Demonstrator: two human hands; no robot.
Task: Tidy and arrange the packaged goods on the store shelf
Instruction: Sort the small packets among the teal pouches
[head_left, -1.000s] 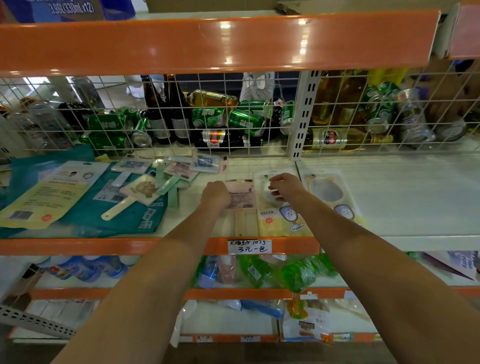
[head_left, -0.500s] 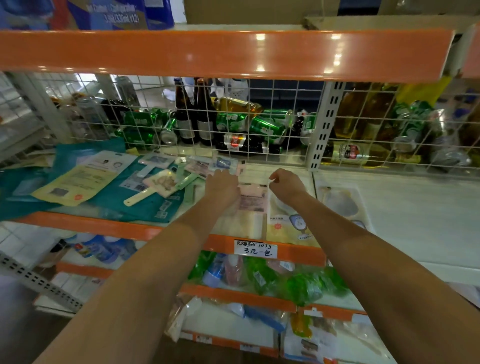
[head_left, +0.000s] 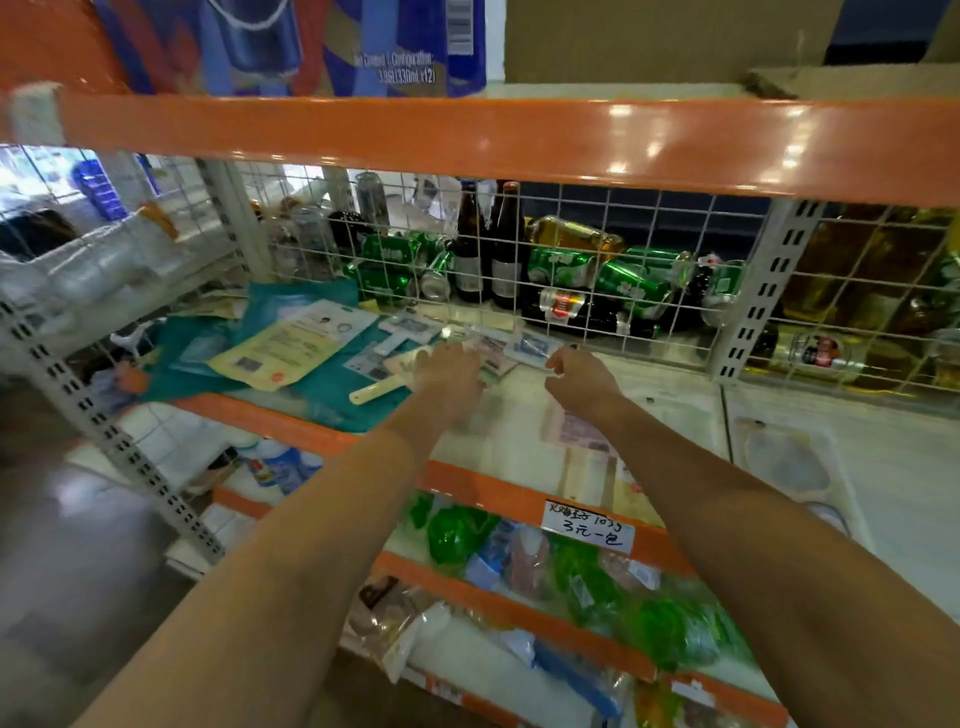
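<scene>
Head view: both hands are reaching among flat packets (head_left: 511, 351) on the shelf (head_left: 675, 415). Left hand (head_left: 451, 371) and right hand (head_left: 579, 379) are curling over packets; actual hold cannot be told. A wire grid (head_left: 623, 260) is fencing off cans (head_left: 628, 280) and bottles (head_left: 506, 244) behind.

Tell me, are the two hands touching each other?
Apart. The head view shows bare white shelf and a small clear packet between the left hand and the right hand.

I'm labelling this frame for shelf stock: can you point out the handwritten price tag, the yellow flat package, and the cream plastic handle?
handwritten price tag (head_left: 589, 526): head view, middle of the white label.
yellow flat package (head_left: 278, 351): head view, centre of its printed face.
cream plastic handle (head_left: 375, 390): head view, mid-length of the handle.
</scene>
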